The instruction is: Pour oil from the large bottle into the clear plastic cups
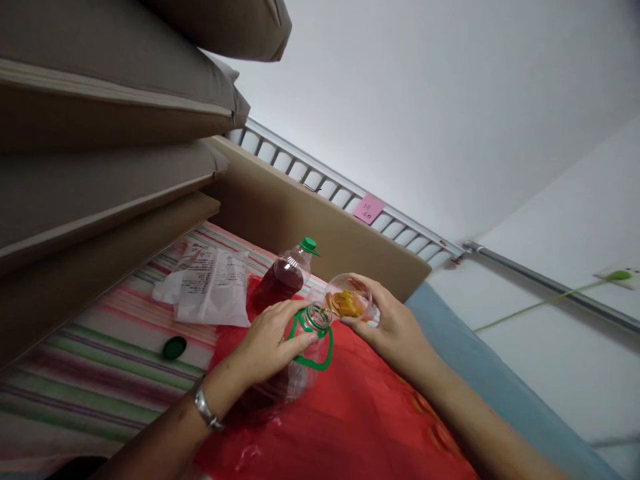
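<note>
My left hand (pixel 275 340) is closed around the neck of a clear plastic jug (pixel 303 383) with a green collar and handle; its mouth is uncapped and dark contents show low inside. In my right hand (pixel 390 320) is a clear plastic cup (pixel 367 287), tipped toward the jug's mouth. Yellow-orange pieces (pixel 346 303) lie in the cup, near its rim, which sits right beside the jug opening. Behind them stands a second jug (pixel 280 280), holding dark red liquid and closed with a green cap. A loose green cap (pixel 174 347) lies to the left.
Red plastic sheeting (pixel 360 413) lies under the jugs on a striped cloth (pixel 100 373). A white printed bag (pixel 213 283) rests at left, below stacked brown cushions (pixel 110 180). A tan board (pixel 260 187) and a radiator (pixel 340 197) with a pink note (pixel 369 208) stand behind.
</note>
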Tool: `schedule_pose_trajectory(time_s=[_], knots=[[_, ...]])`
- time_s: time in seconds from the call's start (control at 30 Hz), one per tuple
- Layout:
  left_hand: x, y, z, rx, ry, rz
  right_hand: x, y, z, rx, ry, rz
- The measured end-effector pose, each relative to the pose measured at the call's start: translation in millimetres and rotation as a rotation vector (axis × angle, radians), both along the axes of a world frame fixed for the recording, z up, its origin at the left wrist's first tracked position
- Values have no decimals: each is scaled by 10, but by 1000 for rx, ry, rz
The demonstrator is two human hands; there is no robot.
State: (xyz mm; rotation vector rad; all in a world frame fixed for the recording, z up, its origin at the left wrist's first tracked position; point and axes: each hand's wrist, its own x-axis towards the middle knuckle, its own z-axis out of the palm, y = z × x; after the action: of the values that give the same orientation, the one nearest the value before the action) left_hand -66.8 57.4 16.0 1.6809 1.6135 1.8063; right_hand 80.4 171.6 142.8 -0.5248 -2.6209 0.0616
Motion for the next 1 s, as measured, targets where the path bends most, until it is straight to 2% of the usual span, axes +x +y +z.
schedule_pose_trajectory(time_s=[0.17,0.53,0.8,1.0], knots=[[10,-6,13,-2,-1,10,16,34,-1,114,-11,34],[9,-8,43,-7,0,3,41,57,131,286,-49,98],[1,7,-11,-33,1,14,30,24,182,370,-76,140],[3,15,-20,-45,0,11,-5,1,153,590,-95,249]])
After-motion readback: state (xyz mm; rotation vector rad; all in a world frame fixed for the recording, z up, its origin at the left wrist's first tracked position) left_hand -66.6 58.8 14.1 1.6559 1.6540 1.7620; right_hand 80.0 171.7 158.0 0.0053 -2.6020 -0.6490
